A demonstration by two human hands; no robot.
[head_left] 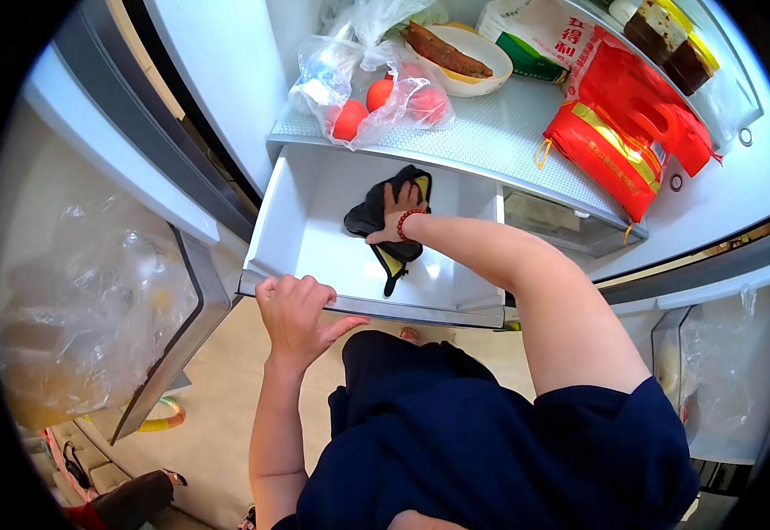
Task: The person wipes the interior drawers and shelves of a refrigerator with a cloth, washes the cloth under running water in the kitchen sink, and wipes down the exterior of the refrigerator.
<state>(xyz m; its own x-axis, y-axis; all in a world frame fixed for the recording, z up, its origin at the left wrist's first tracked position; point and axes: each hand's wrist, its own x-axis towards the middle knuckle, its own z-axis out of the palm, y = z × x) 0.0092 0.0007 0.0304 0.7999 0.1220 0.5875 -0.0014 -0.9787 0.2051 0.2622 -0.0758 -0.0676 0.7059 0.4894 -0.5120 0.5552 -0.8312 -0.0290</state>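
A white fridge drawer (306, 205) is pulled out below the shelf. Inside it lies a crumpled dark grey and yellow cloth (369, 212). My right hand (397, 212), with a red bead bracelet (410, 217) at the wrist, presses flat on the cloth with its fingers spread. At the drawer's front left corner, my left hand (295, 316) has its fingers curled over the front edge, the thumb stretched out to the right along it.
On the shelf (491, 132) above are a plastic bag with red tomatoes (350, 119), a bowl (497, 75) holding a long brown item, and a red package (604, 150). Open fridge doors with filled bins (182, 340) flank both sides. A second drawer (562, 221) sits at the right.
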